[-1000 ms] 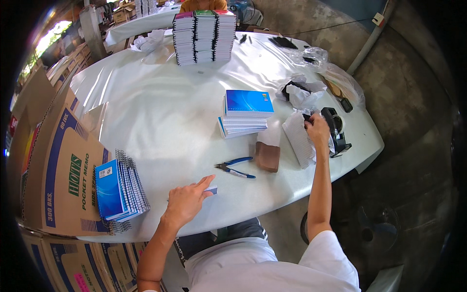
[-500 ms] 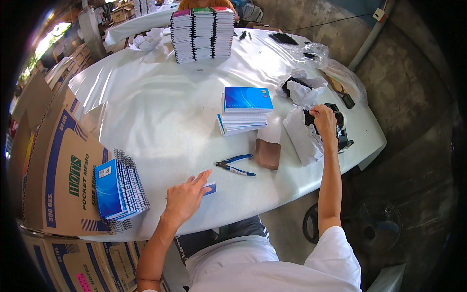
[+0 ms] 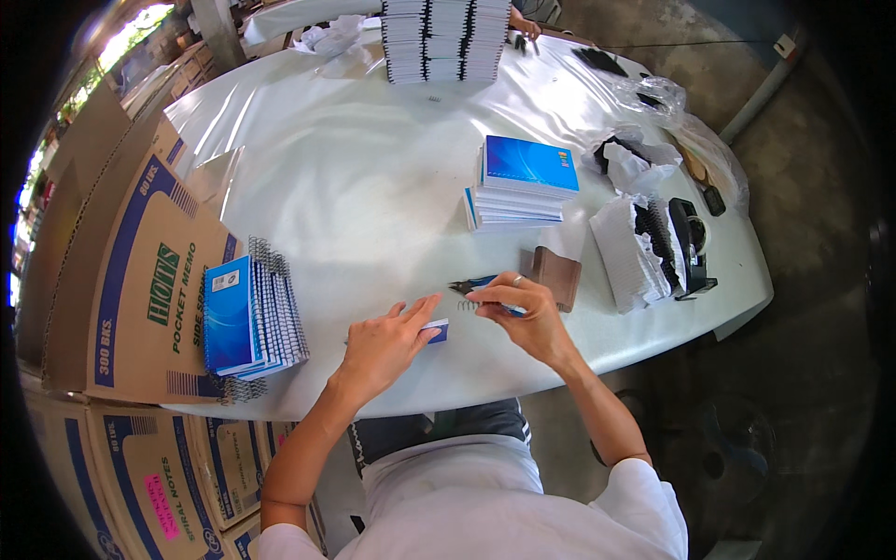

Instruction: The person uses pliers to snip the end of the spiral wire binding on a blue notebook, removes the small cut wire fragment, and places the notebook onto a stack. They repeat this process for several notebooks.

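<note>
A small blue-covered notebook lies on the table, mostly hidden beneath my left hand. The fingers of that hand are extended over it, with the thumb along its edge. Just to the right, my right hand pinches a short metal spiral coil between thumb and fingertips, close to the notebook but apart from it. Blue-handled cutting pliers lie behind the coil, partly covered by my right hand. A brown block sits beyond that hand. The torn white paper wrap at the right contains dark coils.
Blue spiral notebooks lean by a large carton on the left. A notebook stack stands farther back, with taller stacks beyond. A black device is at right. Another person's hand shows at the far edge.
My right hand has moved left from the paper wrap to beside the notebook, carrying a spiral coil. My left hand stays on the notebook. The head view has shifted.
</note>
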`<action>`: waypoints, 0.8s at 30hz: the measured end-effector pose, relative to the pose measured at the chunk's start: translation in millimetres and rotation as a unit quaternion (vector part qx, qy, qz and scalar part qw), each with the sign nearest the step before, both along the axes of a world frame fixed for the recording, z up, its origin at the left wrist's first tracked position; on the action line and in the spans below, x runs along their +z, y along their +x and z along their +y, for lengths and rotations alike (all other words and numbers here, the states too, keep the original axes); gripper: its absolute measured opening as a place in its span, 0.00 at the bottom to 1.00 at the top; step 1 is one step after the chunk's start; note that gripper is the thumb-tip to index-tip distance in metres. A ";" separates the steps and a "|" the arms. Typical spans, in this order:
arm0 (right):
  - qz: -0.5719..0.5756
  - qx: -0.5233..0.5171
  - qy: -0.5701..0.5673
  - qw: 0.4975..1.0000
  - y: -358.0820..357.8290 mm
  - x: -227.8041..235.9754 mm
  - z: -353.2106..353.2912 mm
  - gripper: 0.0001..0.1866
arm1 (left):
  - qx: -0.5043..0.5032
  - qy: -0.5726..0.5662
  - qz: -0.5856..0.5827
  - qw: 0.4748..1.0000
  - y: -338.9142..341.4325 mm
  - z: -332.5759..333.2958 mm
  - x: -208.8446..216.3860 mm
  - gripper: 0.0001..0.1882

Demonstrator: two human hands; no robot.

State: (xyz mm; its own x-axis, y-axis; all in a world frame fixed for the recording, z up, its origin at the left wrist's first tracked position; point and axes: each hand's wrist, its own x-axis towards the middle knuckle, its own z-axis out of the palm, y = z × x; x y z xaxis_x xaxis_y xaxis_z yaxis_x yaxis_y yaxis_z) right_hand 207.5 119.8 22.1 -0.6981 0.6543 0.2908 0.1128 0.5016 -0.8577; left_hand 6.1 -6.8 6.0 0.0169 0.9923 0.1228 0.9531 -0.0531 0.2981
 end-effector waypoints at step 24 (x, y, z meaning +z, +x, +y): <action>0.009 0.026 0.242 0.970 -12.6 -50.6 -0.3 0.13 | 0.000 -0.022 -0.024 0.999 -3.4 4.1 4.6 0.26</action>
